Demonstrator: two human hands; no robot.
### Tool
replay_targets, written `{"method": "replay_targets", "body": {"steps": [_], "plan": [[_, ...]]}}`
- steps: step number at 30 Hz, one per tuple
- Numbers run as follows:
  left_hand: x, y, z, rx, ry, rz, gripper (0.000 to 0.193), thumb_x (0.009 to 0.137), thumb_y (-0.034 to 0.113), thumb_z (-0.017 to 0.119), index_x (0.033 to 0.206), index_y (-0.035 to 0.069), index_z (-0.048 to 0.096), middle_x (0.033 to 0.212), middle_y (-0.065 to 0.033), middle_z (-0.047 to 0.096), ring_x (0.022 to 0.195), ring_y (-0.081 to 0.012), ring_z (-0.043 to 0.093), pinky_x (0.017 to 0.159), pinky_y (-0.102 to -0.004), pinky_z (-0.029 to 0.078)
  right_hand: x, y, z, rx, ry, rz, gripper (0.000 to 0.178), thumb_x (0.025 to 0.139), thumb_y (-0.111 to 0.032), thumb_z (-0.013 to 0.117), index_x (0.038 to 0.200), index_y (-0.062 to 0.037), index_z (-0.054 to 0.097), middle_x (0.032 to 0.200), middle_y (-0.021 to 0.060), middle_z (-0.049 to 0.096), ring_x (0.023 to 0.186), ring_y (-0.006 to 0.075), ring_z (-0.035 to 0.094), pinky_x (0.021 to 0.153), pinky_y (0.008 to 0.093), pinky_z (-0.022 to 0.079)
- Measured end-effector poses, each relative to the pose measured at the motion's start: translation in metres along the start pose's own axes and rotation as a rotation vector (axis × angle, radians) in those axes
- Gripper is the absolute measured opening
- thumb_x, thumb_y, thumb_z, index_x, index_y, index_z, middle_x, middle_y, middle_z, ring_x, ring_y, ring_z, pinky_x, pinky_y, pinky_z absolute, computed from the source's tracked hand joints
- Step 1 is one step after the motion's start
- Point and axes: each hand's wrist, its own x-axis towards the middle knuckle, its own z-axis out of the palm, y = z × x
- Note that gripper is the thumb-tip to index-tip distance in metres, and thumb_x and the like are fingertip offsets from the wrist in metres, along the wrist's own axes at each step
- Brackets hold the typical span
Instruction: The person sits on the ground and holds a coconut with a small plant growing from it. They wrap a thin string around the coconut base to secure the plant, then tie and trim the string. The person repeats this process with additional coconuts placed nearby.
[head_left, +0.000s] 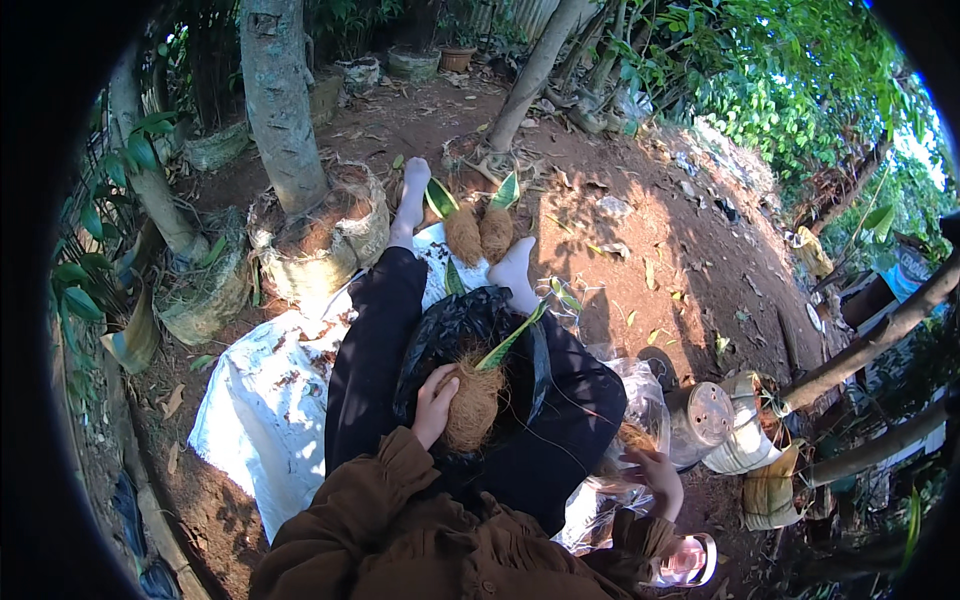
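Observation:
A ball of brown coconut fibre (472,412) rests over my lap, with a yellow-edged snake plant leaf (513,338) rising from its top. My left hand (436,404) is curled against the ball's left side, holding it. Beneath it, a black plastic bag (414,352) lies spread between my legs. Out to the right, my right hand (656,480) is closed at a tuft of loose coconut fibre (636,436) beside a clear plastic bag (645,385); its fingertips are partly hidden. Two finished-looking fibre balls with leaves (463,236) stand between my feet.
A white sack (255,400) is spread under my legs, strewn with soil. Trees in planting bags (305,270) stand at the left. At the right are a cylindrical container with holes (708,414), more planting bags (770,490), wooden poles (870,345) and a pink item (685,562).

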Motion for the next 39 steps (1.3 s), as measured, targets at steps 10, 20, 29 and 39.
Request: {"method": "replay_targets", "body": {"steps": [10,20,29,39], "plan": [[-0.006,0.020,0.004,0.311,-0.125,0.256,0.028,0.090,0.011,0.057,0.114,-0.004,0.060,0.106,-0.0148,0.061,0.101,-0.0261,0.059,0.090,-0.0337,0.044,0.052,-0.114,0.211,-0.267,0.273,-0.917,0.026,0.092,-0.013,0.066,0.114,-0.0006,0.063,0.108,0.0140,0.065,0.091,0.0191,0.063,0.081,0.0310,0.050],[-0.008,0.029,0.008,0.320,-0.151,0.263,0.029,0.091,0.010,0.056,0.116,-0.003,0.059,0.109,-0.0149,0.060,0.103,-0.0267,0.059,0.091,-0.0339,0.043,0.027,-0.080,0.028,0.844,0.282,-0.728,0.037,0.101,-0.035,0.051,0.120,-0.0052,0.063,0.106,0.0052,0.065,0.087,0.0154,0.059,0.081,0.0309,0.047],[-0.021,0.040,0.038,0.056,-0.011,-0.042,0.028,0.098,0.017,0.055,0.117,-0.003,0.059,0.109,-0.0085,0.062,0.102,-0.0158,0.056,0.091,-0.0294,0.043,-0.026,0.000,-0.007,-0.904,0.359,-0.052,0.050,0.089,-0.038,0.065,0.117,0.0030,0.065,0.112,0.0272,0.066,0.107,0.0405,0.063,0.094,0.0435,0.048],[-0.002,0.079,0.098,-0.255,-0.189,-0.092,0.029,0.100,0.020,0.051,0.117,-0.002,0.059,0.106,-0.0039,0.063,0.096,-0.0097,0.056,0.087,-0.0249,0.043,-0.038,-0.113,0.173,-0.051,0.029,-0.787,0.045,0.100,-0.009,0.048,0.145,-0.0040,0.040,0.110,0.0080,0.061,0.085,0.0115,0.058,0.079,0.0255,0.048]]}}
